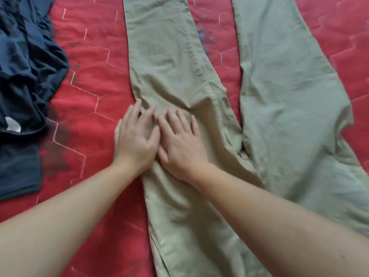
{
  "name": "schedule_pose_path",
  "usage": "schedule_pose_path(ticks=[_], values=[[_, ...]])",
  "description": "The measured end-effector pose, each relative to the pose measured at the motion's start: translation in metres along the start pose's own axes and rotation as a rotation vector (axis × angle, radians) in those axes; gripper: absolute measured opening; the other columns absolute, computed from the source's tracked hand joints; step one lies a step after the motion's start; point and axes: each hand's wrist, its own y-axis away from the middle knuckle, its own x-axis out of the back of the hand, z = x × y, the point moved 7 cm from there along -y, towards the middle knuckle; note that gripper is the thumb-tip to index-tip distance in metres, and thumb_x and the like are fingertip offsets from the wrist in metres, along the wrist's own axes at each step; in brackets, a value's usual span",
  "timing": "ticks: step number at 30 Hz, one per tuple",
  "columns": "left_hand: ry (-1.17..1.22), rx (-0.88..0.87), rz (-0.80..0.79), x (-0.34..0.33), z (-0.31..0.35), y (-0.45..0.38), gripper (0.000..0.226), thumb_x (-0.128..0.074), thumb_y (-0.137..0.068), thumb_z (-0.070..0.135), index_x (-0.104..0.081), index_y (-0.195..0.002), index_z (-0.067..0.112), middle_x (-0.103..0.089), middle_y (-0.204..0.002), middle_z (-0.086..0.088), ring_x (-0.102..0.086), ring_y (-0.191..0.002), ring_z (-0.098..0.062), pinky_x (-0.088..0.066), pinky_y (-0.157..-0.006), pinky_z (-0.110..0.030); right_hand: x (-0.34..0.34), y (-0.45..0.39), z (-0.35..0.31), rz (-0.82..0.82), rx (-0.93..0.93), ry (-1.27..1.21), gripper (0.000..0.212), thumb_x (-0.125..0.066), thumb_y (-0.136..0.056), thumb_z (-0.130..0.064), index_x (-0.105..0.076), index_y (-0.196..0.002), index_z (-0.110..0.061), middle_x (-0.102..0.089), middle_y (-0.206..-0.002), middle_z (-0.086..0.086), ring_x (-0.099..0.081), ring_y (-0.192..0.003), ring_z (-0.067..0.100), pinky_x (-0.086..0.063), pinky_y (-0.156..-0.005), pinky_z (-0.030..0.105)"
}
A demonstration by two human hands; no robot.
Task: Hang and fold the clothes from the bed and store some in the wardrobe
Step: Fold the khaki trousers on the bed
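A pair of khaki trousers (pixel 219 96) lies spread flat on the bed, its two legs running away from the viewer and parted in a narrow V, with a strip of the red quilted bedspread (pixel 95 80) showing between them. The legs join near the lower right, where the fabric bunches into loose creases. The left-side leg is wrinkled around its middle; the right-side leg is wider and smoother and runs off the right edge.

Both hands rest on the left-side leg, palms down. The left hand (pixel 135 138) sits at the leg's outer edge, fingers straight and slightly spread, its fingertips on the cloth and its outer side over the bedspread. The right hand (pixel 180 140) lies just beside it, touching it at the thumb side, fingers also straight and fanned flat on the fabric. Neither hand grips anything; both press on the cloth. Both are a little blurred.

Well apart to the left, a crumpled dark navy garment (pixel 26 72) lies heaped on the bedspread, with a small white label (pixel 13 125) showing at its lower fold. The bedspread has pale zigzag stitching and dark grey smudges.
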Motion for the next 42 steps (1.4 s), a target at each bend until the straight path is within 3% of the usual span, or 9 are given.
schedule_pose_path(ticks=[3, 7, 16, 20, 26, 29, 34, 39, 42], values=[[-0.248, -0.051, -0.134, -0.028, 0.016, 0.072, 0.057, -0.051, -0.092, 0.038, -0.034, -0.146, 0.042, -0.013, -0.163, 0.000, -0.007, -0.149, -0.027, -0.002, -0.120, -0.046, 0.000, 0.093, 0.013, -0.029, 0.022, 0.024, 0.062, -0.041, -0.090, -0.044, -0.038, -0.147, -0.020, -0.030, -0.157, 0.009, -0.024, -0.146, 0.025, -0.018, -0.118, 0.050], [-0.416, -0.070, -0.196, -0.050, 0.039, 0.147, 0.061, -0.023, -0.091, 0.049, -0.023, -0.151, 0.039, -0.011, -0.163, 0.005, 0.009, -0.149, -0.024, 0.015, -0.114, -0.048, 0.003, 0.175, 0.028, -0.048, 0.042, 0.029, 0.057, -0.043, -0.091, -0.044, -0.045, -0.143, -0.020, -0.036, -0.154, 0.009, -0.029, -0.144, 0.025, -0.022, -0.117, 0.049], [-0.422, -0.188, -0.488, -0.104, 0.124, 0.317, 0.084, -0.015, -0.084, 0.071, 0.002, -0.155, 0.028, 0.015, -0.162, 0.002, 0.018, -0.148, -0.017, 0.020, -0.114, -0.043, 0.046, 0.331, 0.099, -0.068, 0.147, 0.154, 0.062, -0.057, -0.078, -0.055, -0.055, -0.131, -0.024, -0.045, -0.147, 0.008, -0.038, -0.139, 0.028, -0.028, -0.111, 0.055], [-0.480, -0.182, -0.467, -0.112, 0.140, 0.336, 0.089, -0.048, -0.081, 0.054, -0.004, -0.154, 0.028, -0.004, -0.161, -0.002, -0.005, -0.146, -0.022, -0.004, -0.119, -0.044, 0.069, 0.396, 0.177, -0.138, 0.011, 0.246, 0.069, -0.044, -0.083, -0.060, -0.036, -0.145, -0.030, -0.042, -0.149, 0.010, -0.035, -0.140, 0.027, -0.030, -0.109, 0.055], [-0.547, -0.145, -0.377, -0.107, 0.155, 0.317, 0.077, -0.061, -0.083, 0.017, -0.023, -0.149, 0.026, -0.035, -0.139, -0.002, -0.038, -0.124, -0.028, -0.039, -0.097, -0.039, 0.078, 0.387, 0.179, 0.056, 0.041, 0.241, 0.049, -0.072, -0.070, -0.003, -0.070, -0.117, -0.016, -0.069, -0.115, 0.010, -0.065, -0.104, 0.035, -0.053, -0.078, 0.048], [-0.501, -0.092, -0.425, -0.090, 0.157, 0.309, 0.052, -0.050, -0.087, 0.005, -0.051, -0.132, 0.029, -0.053, -0.124, -0.003, -0.050, -0.117, -0.028, -0.046, -0.086, -0.037, 0.088, 0.384, 0.167, 0.068, -0.006, 0.159, 0.034, -0.073, -0.076, 0.003, -0.074, -0.105, -0.016, -0.074, -0.099, 0.007, -0.069, -0.088, 0.034, -0.056, -0.070, 0.041], [-0.523, -0.037, -0.625, -0.057, 0.159, 0.355, 0.038, -0.050, -0.082, 0.012, -0.061, -0.116, 0.028, -0.065, -0.115, -0.005, -0.061, -0.108, -0.029, -0.050, -0.083, -0.034, 0.081, 0.436, 0.135, -0.306, -0.069, 0.275, 0.026, -0.041, -0.092, -0.019, -0.057, -0.111, -0.029, -0.065, -0.114, -0.006, -0.060, -0.108, 0.022, -0.046, -0.077, 0.031], [-0.502, 0.126, -1.285, -0.040, 0.148, 0.409, 0.016, -0.055, -0.075, 0.007, -0.067, -0.080, 0.016, -0.065, -0.077, -0.002, -0.054, -0.064, -0.016, -0.040, -0.045, -0.016, 0.071, 0.480, 0.077, -1.015, -0.088, 0.315, 0.013, -0.053, -0.081, -0.024, -0.060, -0.092, -0.018, -0.068, -0.100, 0.007, -0.065, -0.094, 0.029, -0.044, -0.063, 0.027], [-0.543, 0.189, -1.473, -0.028, 0.149, 0.419, 0.017, -0.061, -0.077, 0.001, -0.057, -0.067, 0.015, -0.055, -0.070, -0.005, -0.046, -0.056, -0.015, -0.036, -0.041, -0.018, 0.076, 0.474, 0.063, -1.336, -0.082, 0.391, 0.034, -0.061, -0.075, -0.016, -0.066, -0.107, -0.004, -0.064, -0.094, 0.015, -0.061, -0.084, 0.028, -0.043, -0.060, 0.023]])
